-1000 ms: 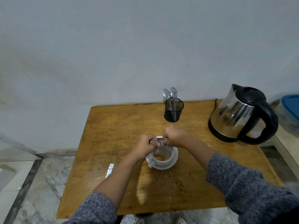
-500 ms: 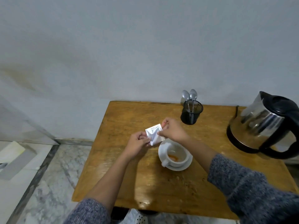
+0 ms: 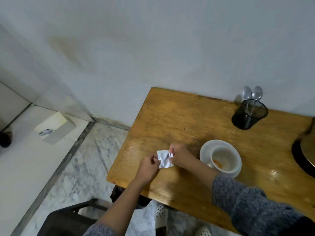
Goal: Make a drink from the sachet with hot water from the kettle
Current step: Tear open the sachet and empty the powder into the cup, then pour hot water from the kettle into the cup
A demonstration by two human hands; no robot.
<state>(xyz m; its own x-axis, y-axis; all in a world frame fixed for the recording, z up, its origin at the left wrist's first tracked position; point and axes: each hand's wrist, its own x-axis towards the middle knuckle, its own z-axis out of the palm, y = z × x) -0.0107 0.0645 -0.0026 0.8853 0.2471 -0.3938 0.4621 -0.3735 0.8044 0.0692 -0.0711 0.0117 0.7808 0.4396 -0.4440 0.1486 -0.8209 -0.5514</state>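
A small silver sachet (image 3: 164,158) is pinched between both hands just above the wooden table (image 3: 187,120). My left hand (image 3: 149,165) grips its left edge and my right hand (image 3: 179,155) grips its right edge. To the right, a white cup (image 3: 226,159) stands on a white saucer (image 3: 205,150), with orange powder at its bottom. Only the black base and steel edge of the kettle (image 3: 305,155) show at the right border.
A black mesh holder (image 3: 248,114) with two spoons stands at the back of the table near the wall. A dark stool (image 3: 71,217) sits below left on the marble floor. A white box (image 3: 54,127) lies on the floor at left.
Both hands carried the sachet from over the cup leftward, away from it. The view swung left and down, pushing the kettle almost out of frame.
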